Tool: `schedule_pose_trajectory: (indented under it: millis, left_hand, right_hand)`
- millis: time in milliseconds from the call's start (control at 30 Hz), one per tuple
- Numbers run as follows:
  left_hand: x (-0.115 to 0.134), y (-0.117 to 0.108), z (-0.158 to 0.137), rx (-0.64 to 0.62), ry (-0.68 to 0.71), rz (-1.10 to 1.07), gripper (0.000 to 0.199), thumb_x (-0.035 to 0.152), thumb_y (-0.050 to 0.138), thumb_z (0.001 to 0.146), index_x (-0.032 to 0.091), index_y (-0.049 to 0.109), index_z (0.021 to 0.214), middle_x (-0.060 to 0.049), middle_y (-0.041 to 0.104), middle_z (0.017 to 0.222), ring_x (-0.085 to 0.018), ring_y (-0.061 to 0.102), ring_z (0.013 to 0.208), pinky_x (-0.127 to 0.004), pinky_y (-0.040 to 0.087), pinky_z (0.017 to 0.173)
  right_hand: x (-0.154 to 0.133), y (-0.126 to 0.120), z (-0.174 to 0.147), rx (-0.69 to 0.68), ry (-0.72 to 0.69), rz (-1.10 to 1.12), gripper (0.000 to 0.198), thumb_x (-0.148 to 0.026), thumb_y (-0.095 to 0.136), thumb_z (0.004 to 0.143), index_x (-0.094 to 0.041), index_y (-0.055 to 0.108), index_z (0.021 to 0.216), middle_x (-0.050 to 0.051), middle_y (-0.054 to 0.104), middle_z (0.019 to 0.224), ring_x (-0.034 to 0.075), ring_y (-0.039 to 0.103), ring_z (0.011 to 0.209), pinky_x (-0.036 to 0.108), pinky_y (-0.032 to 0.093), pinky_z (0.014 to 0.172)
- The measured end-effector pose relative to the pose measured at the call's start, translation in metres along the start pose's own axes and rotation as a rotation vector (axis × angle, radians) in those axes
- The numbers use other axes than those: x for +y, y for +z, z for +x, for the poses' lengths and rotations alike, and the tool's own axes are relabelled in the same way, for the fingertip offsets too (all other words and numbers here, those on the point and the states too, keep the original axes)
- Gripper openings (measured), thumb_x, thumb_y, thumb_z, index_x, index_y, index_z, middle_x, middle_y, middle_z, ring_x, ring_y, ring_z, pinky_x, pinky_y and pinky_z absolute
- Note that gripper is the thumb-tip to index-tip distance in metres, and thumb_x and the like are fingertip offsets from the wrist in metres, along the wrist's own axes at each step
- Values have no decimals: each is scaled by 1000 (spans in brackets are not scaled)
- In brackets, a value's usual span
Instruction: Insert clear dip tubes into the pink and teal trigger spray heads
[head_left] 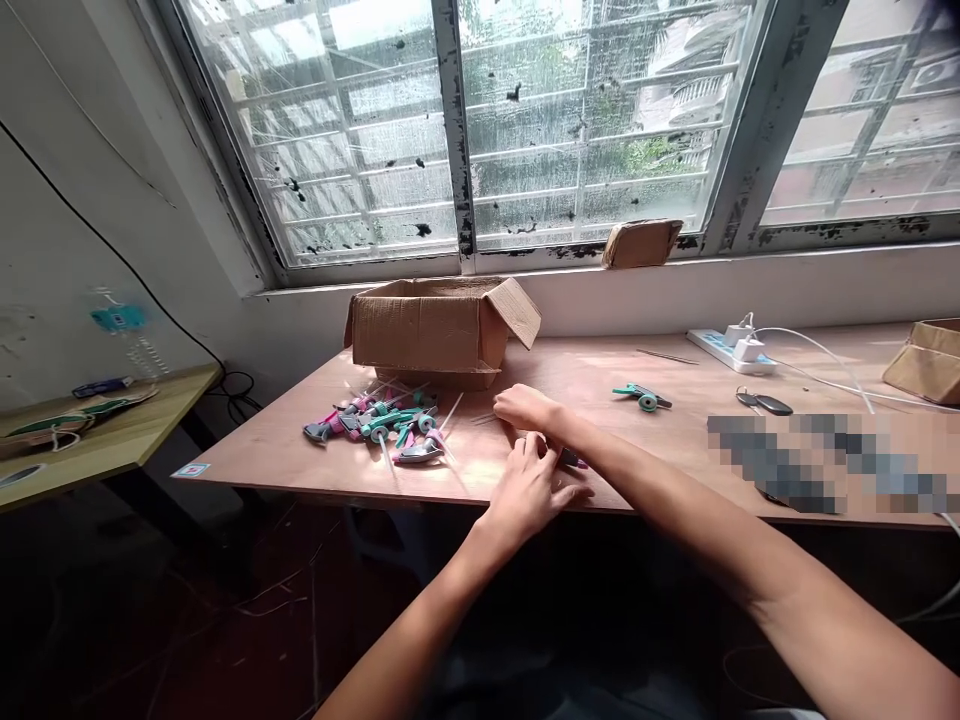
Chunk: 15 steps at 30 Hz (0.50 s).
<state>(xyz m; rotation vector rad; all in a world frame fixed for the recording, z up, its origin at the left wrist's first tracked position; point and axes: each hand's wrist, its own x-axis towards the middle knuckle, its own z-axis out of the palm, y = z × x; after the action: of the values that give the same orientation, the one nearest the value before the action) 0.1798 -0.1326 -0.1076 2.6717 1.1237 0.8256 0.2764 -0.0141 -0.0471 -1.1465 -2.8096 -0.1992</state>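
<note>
My left hand (pixel 527 482) is low over the front of the table, fingers curled and thumb stretched to the right. Beside its fingers a dark and pink plastic piece (pixel 574 458) shows in part, the rest hidden by my hand and right forearm. Reaching across from the right, my right hand (pixel 525 408) is closed just behind the left, its fingertips by some thin sticks (pixel 484 419) on the tabletop. Whatever it pinches is hidden. To the left lies a heap of teal, pink and grey plastic pieces (pixel 390 420) with round discs and pale thin rods.
An open cardboard box (pixel 416 335) stands behind the heap. On the right are a single teal piece (pixel 643 397), a power strip (pixel 731 352) with white plugs, keys (pixel 763 402) and blurred dark items (pixel 780 465). A brown box (pixel 926 362) is at the far right.
</note>
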Motion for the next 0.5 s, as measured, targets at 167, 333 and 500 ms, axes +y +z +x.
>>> schedule_pose_trajectory:
  millis: [167,333,500]
  left_hand:
    - [-1,1,1,10,-64,-76,47,45,70,88,20,58,126,-13,51,118,-29,55,109,-46,50,101]
    - [-4,1,1,7,-77,-164,56,47,78,81,23,54,125,-11,51,113,-29,54,107,-47,49,100]
    - [-4,-7,0,-10,-37,-225,52,43,77,80,22,54,121,-9,51,113,-26,55,105,-44,48,100]
  right_hand:
    - [-1,-18,-22,109,74,-42,18,-6,55,88,-12,72,89,18,73,104,26,70,89,30,48,71]
    - [-15,-29,-88,474,205,285,17,-18,50,95,-15,64,105,10,70,94,19,64,74,30,50,67]
    - [-23,-22,-152,849,303,984,25,-32,61,93,-20,62,115,7,68,96,16,61,69,28,54,52]
